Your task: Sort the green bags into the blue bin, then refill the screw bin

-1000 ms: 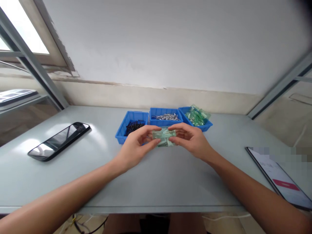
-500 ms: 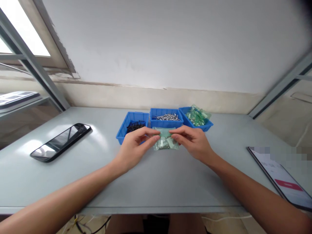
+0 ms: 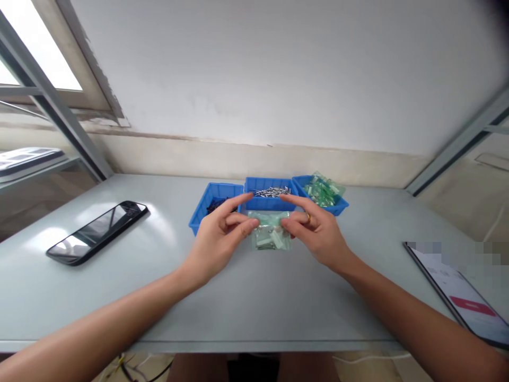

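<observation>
Between my two hands is a small clear greenish plastic bag [image 3: 271, 233], with pale pieces and thin metal parts inside. My left hand [image 3: 222, 228] pinches its upper left corner between thumb and a bent finger, the index finger stretched out above. On the other side my right hand [image 3: 314, 225] grips the upper right corner the same way, its index finger also raised. Just behind the bag are a blue bin of silvery screws or nails [image 3: 272, 192], a blue bin of dark screws [image 3: 214, 206] partly covered by my left hand, and a blue bin of green bags [image 3: 324, 190].
A dark phone-like device [image 3: 99, 231] lies on the left of the grey table [image 3: 254, 302]. At the right edge rests a tablet or phone [image 3: 457, 292] with a lit screen. Metal frame posts [image 3: 449, 140] rise at both sides, and a wall stands behind.
Both index fingers have lifted off the bag and now point up and forward. The bag hangs slightly lower, its contents showing more plainly, still held by both hands.
</observation>
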`<state>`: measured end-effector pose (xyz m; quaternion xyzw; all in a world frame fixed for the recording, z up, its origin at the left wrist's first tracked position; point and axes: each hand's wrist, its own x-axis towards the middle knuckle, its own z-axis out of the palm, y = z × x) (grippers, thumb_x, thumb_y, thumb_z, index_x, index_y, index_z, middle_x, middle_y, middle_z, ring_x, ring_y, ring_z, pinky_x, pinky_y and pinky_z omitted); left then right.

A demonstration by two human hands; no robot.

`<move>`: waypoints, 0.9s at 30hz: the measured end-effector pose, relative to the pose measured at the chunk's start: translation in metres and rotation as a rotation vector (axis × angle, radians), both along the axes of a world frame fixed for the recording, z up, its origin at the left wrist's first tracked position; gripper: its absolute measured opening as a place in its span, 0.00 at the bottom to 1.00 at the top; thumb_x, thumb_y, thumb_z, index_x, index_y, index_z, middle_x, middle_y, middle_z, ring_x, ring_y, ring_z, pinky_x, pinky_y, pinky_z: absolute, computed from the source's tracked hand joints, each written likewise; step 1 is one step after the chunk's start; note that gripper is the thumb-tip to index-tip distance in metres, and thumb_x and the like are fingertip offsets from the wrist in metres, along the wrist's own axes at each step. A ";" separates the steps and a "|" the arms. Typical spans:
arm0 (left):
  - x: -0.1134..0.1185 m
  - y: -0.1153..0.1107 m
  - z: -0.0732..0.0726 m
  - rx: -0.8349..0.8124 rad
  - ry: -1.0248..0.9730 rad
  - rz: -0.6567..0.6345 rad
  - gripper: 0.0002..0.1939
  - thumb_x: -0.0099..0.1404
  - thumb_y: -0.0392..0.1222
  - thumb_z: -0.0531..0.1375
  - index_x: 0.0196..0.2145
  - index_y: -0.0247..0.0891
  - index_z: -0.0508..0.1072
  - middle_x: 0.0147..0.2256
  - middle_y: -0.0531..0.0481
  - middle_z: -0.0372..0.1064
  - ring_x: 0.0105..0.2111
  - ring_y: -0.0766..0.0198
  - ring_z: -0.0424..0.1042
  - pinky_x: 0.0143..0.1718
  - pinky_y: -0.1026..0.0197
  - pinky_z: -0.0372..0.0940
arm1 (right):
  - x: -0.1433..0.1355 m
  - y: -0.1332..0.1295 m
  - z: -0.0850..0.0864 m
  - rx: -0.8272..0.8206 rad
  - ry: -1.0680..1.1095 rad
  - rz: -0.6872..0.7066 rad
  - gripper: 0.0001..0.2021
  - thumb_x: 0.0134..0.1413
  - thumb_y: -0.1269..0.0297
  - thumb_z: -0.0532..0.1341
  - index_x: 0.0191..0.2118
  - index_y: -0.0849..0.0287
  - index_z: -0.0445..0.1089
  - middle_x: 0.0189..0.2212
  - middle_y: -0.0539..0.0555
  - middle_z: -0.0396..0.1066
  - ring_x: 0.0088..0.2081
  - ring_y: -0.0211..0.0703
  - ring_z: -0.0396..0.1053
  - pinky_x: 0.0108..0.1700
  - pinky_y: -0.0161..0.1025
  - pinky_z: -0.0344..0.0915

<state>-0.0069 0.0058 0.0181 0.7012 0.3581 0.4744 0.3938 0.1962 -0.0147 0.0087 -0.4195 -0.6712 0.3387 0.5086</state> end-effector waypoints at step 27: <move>-0.026 0.033 0.017 0.348 0.394 0.320 0.11 0.62 0.41 0.55 0.42 0.40 0.71 0.31 0.50 0.70 0.31 0.63 0.68 0.38 0.61 0.63 | 0.110 0.062 -0.008 0.285 -0.798 -0.779 0.12 0.58 0.63 0.53 0.42 0.57 0.72 0.34 0.58 0.76 0.36 0.52 0.73 0.40 0.46 0.65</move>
